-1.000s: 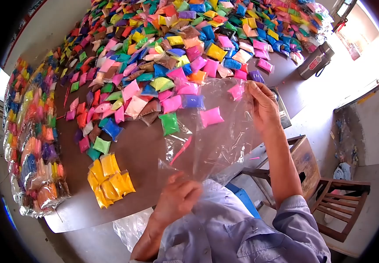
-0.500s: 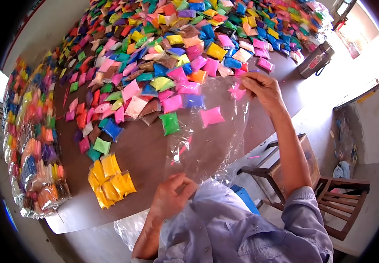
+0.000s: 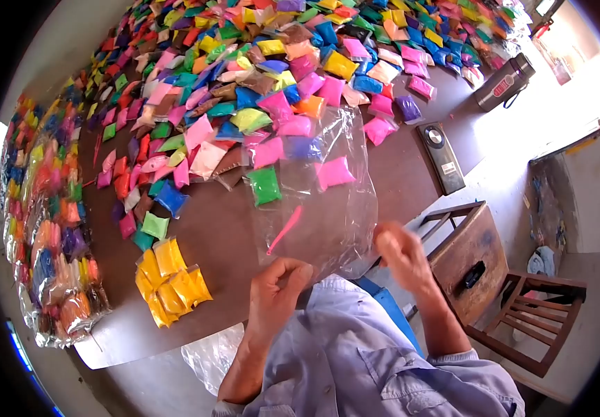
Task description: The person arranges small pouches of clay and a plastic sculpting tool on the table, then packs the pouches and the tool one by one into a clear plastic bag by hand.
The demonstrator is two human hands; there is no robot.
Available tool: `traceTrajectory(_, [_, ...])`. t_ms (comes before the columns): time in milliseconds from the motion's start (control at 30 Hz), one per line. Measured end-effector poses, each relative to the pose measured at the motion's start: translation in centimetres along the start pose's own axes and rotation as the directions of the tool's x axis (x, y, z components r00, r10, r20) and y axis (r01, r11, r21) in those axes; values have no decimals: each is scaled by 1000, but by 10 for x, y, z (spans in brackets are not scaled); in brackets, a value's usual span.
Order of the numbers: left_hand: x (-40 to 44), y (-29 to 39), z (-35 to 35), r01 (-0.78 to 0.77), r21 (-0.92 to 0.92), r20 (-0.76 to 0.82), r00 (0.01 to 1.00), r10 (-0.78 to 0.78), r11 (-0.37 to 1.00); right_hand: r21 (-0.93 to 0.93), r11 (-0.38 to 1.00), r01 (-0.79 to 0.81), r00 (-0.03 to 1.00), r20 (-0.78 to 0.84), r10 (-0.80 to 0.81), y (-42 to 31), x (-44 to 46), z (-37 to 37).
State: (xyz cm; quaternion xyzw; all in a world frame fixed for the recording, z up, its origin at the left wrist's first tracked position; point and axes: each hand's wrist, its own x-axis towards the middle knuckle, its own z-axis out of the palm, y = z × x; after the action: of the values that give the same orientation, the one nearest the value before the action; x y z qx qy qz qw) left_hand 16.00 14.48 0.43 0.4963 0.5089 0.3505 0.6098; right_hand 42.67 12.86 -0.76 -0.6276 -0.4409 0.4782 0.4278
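A large clear plastic bag lies spread over the brown table, partly covering a green packet and a pink packet. At its near edge my left hand has thumb and fingers curled together on the plastic. My right hand is closed beside the bag's near right edge, smeared by motion; what it holds, if anything, cannot be made out. A thin pink plastic stick shows within the bag's outline. Left of my left hand sits a group of several yellow packets.
Colourful packets heap across the far table. Bulging clear bags of packets stand at the left. A scale-like device and a dark flask are on the right side. A wooden stool and chair stand beyond the edge.
My right hand has come down from the bag's far right corner to its near right side. The scale-like device and a purple packet are now uncovered. My left hand has barely shifted.
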Motion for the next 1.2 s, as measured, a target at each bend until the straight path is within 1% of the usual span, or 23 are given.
traceTrajectory(33, [1, -2, -1, -29, 39, 38, 999, 27, 999, 37, 994, -107, 993, 51, 105, -2, -13, 6])
traceTrajectory(100, [3, 16, -4, -16, 58, 64, 998, 13, 998, 166, 969, -185, 978, 132, 164, 8, -26, 10])
traceTrajectory(167, [10, 25, -8, -8, 77, 86, 996, 1, 997, 265, 951, -160, 986, 89, 141, 14, -27, 14])
traceTrajectory(233, [19, 22, -14, -2, -29, 90, 996, 4, 1000, 358, 925, -126, 992, 46, 118, 21, -27, 14])
traceTrajectory(267, [26, 13, -15, -32, 73, 109, 994, 24, 997, 428, 889, -162, 987, 76, 143, 25, -25, 12])
traceTrajectory(300, [34, 9, -14, -36, 74, 112, 993, 28, 997, 493, 848, -195, 981, 108, 163, 26, -22, 9])
traceTrajectory(333, [43, 7, -12, -329, 439, 189, 943, 272, 836, 529, 823, -208, 978, 126, 167, 23, -21, 8])
traceTrajectory(367, [50, 6, -11, -545, 694, 346, 826, 445, 471, 528, 824, -203, 979, 121, 163, 23, -20, 5])
traceTrajectory(400, [55, 8, -8, -550, 692, 350, 822, 449, 468, 555, 804, -213, 977, 131, 168, 23, -20, 3])
traceTrajectory(467, [62, 18, 4, -666, 743, 604, 709, 365, 64, 604, 761, -236, 971, 128, 200, 24, -20, -1])
traceTrajectory(600, [74, 25, 20, -740, 672, 707, 632, 319, -23, 643, 725, -248, 967, 113, 231, 28, -20, -8])
traceTrajectory(700, [82, 27, 33, -807, 589, 737, 560, 378, 46, 660, 684, -310, 949, 173, 263, 25, -20, -11])
traceTrajectory(767, [89, 27, 43, -850, 521, 789, 450, 419, -69, 624, 669, -405, 912, 225, 343, 23, -20, -12])
traceTrajectory(800, [93, 28, 49, -853, 518, 791, 447, 418, -67, 622, 663, -416, 904, 202, 378, 22, -20, -11])
traceTrajectory(833, [96, 28, 56, -859, 512, 798, 483, 360, 18, 623, 662, -417, 902, 199, 382, 22, -22, -13])
traceTrajectory(867, [97, 28, 60, -856, 506, 805, 512, 298, 104, 606, 695, -387, 908, 123, 400, 22, -24, -15])
traceTrajectory(900, [100, 23, 63, -857, 503, 807, 510, 298, 106, 585, 728, -358, 911, 46, 411, 23, -25, -17])
traceTrajectory(933, [103, 14, 64, -840, 529, 759, 533, 375, 124, 538, 788, -300, 919, -59, 390, 22, -26, -17])
traceTrajectory(967, [106, 2, 65, -822, 552, 704, 551, 448, 144, 539, 786, -303, 917, -60, 394, 20, -28, -17])
traceTrajectory(1033, [108, 0, 66, -818, 559, 702, 556, 445, 139, 384, 898, -214, 920, -231, 317, 18, -33, -20])
traceTrajectory(1100, [103, 9, 69, -754, 655, 699, 581, 418, -47, 400, 894, -202, 922, -231, 312, 26, -36, -22])
traceTrajectory(1167, [102, 3, 68, -743, 666, 707, 602, 370, -64, 244, 965, -93, 921, -347, 176, 28, -36, -18])
traceTrajectory(1200, [101, 0, 68, -736, 677, 687, 625, 371, -16, 247, 965, -90, 921, -348, 175, 28, -37, -17])
